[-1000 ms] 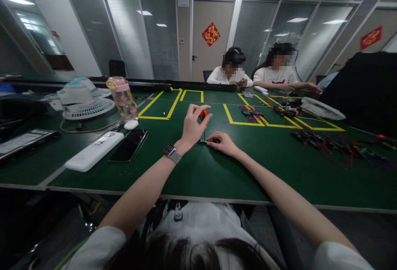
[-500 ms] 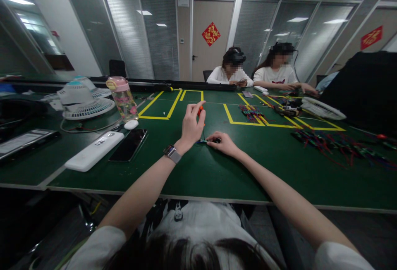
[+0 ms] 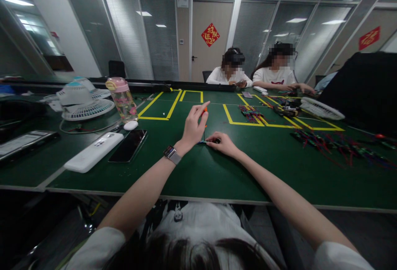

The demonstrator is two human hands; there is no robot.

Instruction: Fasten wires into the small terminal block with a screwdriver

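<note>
My left hand, with a watch on its wrist, is closed round the orange handle of a screwdriver. The screwdriver stands nearly upright, its thin dark shaft reaching down to a small circuit board. Most of the handle is hidden by my fingers. My right hand rests on the table with thumb and fingers pinched on the board's right end. Details of the board are too small to make out.
On the green table, a white power bank-like block, a phone, a bottle and a fan are at left. Wired circuit boards lie at right. Two people sit across, beyond yellow tape outlines.
My left fingers have shifted slightly right and turned around the screwdriver handle, so less orange shows. My right hand stays on the board.
</note>
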